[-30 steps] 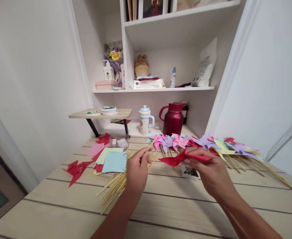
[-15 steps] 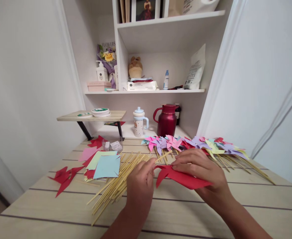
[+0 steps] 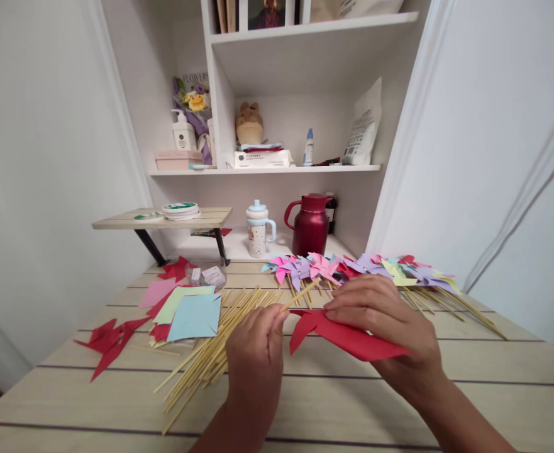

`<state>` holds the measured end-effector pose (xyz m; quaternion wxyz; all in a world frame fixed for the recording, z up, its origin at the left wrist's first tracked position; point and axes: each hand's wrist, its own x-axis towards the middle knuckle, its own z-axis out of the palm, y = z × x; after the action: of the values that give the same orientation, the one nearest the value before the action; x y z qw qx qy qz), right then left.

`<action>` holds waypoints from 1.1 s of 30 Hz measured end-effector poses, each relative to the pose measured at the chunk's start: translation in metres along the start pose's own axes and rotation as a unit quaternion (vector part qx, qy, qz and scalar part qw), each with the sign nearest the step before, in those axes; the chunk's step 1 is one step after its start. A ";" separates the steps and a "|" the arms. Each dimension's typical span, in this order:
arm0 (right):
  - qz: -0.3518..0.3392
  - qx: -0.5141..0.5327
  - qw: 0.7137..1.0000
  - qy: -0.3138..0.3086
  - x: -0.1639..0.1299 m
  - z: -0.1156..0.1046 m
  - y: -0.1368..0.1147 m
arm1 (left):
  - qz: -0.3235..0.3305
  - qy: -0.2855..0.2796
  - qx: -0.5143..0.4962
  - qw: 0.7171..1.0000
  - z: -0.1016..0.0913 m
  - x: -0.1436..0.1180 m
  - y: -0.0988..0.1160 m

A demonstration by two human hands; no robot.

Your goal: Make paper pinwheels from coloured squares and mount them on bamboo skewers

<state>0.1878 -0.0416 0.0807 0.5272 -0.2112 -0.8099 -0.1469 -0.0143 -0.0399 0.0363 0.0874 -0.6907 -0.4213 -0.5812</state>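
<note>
My left hand (image 3: 256, 352) is closed on a thin wooden stick (image 3: 302, 294), whose end sticks out up and to the right. My right hand (image 3: 385, 324) grips a red paper pinwheel (image 3: 347, 338) from above and behind, its folded blades drooping toward me. Stick and pinwheel are close together, but I cannot tell whether they touch. Beneath and left of my left hand lies a loose bundle of wooden sticks (image 3: 205, 358). Farther left is a pile of cut paper squares, a light blue sheet (image 3: 194, 316) on top, beside a red paper piece (image 3: 111, 343) with curled points.
Finished pinwheels (image 3: 324, 268) on sticks lie in a row along the back right. Behind them stand a dark red jug (image 3: 310, 226) and a lidded cup (image 3: 258, 233). A small raised stand (image 3: 201, 219) is at back left, with small clear packets (image 3: 210, 275) near it.
The view has shifted slightly, so most things appear a little farther left. Both hands keep their holds on the stick and the red pinwheel, with little other movement.
</note>
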 end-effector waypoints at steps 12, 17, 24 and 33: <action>0.055 0.113 0.992 0.017 -0.001 -0.008 0.005 | -0.121 -0.130 0.009 0.984 -0.002 0.000 0.009; 0.084 0.181 0.979 0.032 0.004 -0.006 0.000 | -0.096 -0.146 -0.024 0.984 -0.002 0.001 0.007; 0.099 0.178 0.978 0.038 0.002 -0.002 -0.002 | 0.006 -0.082 -0.034 0.996 -0.001 0.001 0.005; 0.075 0.166 0.982 0.052 0.004 -0.001 -0.001 | 0.098 0.003 0.028 0.995 -0.005 0.001 0.003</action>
<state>0.1861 -0.0423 0.0847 0.6058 -0.1730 -0.7764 0.0185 -0.0162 -0.0438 0.0399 0.1642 -0.7243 -0.3674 -0.5599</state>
